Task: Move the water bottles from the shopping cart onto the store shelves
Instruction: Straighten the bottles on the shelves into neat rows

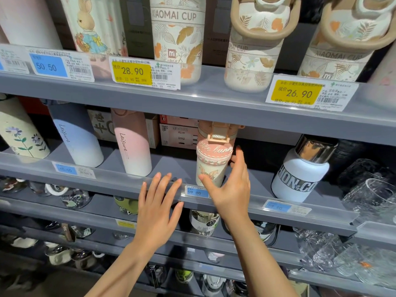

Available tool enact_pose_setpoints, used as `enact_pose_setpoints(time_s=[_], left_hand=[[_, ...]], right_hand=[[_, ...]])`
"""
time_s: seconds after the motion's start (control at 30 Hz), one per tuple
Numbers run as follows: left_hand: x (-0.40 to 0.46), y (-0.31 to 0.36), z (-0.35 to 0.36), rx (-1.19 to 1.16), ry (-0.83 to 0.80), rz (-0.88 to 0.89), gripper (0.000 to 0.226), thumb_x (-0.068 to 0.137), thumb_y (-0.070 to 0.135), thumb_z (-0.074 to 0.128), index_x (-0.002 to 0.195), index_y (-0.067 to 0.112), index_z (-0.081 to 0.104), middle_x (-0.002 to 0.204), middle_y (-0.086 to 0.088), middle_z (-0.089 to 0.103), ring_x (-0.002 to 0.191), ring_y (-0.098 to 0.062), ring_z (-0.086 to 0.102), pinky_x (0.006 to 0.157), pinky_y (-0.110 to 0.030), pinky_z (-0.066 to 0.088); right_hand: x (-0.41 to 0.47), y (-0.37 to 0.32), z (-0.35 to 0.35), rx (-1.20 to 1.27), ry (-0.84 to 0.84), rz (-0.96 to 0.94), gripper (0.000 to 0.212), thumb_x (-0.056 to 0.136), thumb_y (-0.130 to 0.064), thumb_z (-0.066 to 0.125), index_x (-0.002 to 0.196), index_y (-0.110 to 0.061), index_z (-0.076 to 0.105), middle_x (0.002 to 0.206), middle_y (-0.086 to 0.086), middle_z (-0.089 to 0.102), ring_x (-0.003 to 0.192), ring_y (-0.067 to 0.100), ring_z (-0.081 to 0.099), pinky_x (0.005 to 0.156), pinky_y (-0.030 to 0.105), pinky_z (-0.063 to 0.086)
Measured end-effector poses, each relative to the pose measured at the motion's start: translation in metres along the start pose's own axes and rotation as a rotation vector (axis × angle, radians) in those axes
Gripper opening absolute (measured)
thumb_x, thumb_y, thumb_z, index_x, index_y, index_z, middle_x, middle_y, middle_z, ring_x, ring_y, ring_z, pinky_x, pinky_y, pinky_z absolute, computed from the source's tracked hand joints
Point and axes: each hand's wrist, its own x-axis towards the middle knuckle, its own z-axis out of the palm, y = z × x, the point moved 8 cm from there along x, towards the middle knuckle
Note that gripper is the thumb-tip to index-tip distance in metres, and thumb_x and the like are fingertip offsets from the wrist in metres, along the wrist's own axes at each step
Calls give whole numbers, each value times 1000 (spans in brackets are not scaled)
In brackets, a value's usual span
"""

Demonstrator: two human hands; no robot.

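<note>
A pink and cream bunny bottle (211, 161) with a pink lid and clasp stands upright on the middle grey shelf (120, 183). My right hand (230, 185) curls round its lower right side, thumb on the front and fingers behind. Just left of the bottle, my left hand (158, 202) hovers at the shelf's front edge with straight, spread fingers, holding nothing. The shopping cart is out of view.
A pink Leisure bottle (132, 144) and a blue one (76, 136) stand to the left, a white bottle with a chrome cap (300, 170) to the right. Floral cups (177, 35) fill the upper shelf. Glassware (368, 200) sits at the right, more bottles on the lower shelves.
</note>
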Motion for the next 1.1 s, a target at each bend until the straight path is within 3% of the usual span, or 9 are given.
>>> enact_pose_setpoints(time_s=[0.1, 0.27, 0.5, 0.63, 0.83, 1.0, 1.1], left_hand=[[-11, 9, -1, -15, 22, 17, 53, 96, 39, 38, 146, 22, 36, 155, -8, 31, 148, -25, 16, 119, -48, 8], [-23, 80, 16, -58, 17, 326, 54, 94, 33, 47, 146, 22, 36, 153, -10, 31, 148, -24, 20, 120, -48, 12], [20, 138, 29, -139, 51, 476, 51, 95, 28, 50, 144, 19, 41, 151, -10, 39, 143, -26, 32, 119, -52, 17], [23, 142, 43, -38, 27, 443, 51, 92, 33, 49, 142, 21, 44, 141, -8, 54, 136, -23, 41, 117, -49, 17], [25, 142, 45, -4, 52, 452, 53, 90, 40, 48, 139, 22, 45, 137, -5, 50, 130, -24, 43, 117, -46, 14], [25, 142, 44, -15, 75, 452, 47, 96, 41, 40, 140, 23, 43, 139, -3, 45, 130, -24, 43, 114, -46, 17], [26, 143, 45, -12, 89, 454, 45, 100, 39, 32, 140, 22, 44, 139, -4, 45, 129, -24, 43, 114, -46, 18]], right_hand=[[-9, 3, -33, 35, 89, -55, 87, 80, -40, 74, 149, -19, 25, 144, 5, 40, 134, 22, 39, 106, 53, 38], [-24, 38, -106, 81, 412, -29, 56, 84, -26, 65, 135, -12, 45, 130, 6, 49, 121, 23, 48, 100, 48, 42], [-31, 84, -157, 51, 553, 102, 61, 81, -30, 67, 133, -11, 44, 127, 2, 46, 120, 21, 46, 100, 44, 41], [-26, 99, -168, 63, 515, 147, 78, 79, -43, 70, 143, -15, 36, 134, -5, 40, 126, 16, 43, 104, 47, 40], [6, 103, -147, 134, 275, 189, 105, 72, -34, 84, 151, -29, 14, 152, -1, 31, 140, 15, 31, 113, 38, 31], [16, 113, -138, 186, 309, 230, 101, 72, -19, 84, 150, -23, 20, 147, -2, 39, 135, 16, 39, 112, 43, 35], [16, 116, -138, 145, 350, 235, 97, 70, -20, 84, 148, -21, 25, 144, 0, 41, 133, 18, 39, 110, 43, 36]])
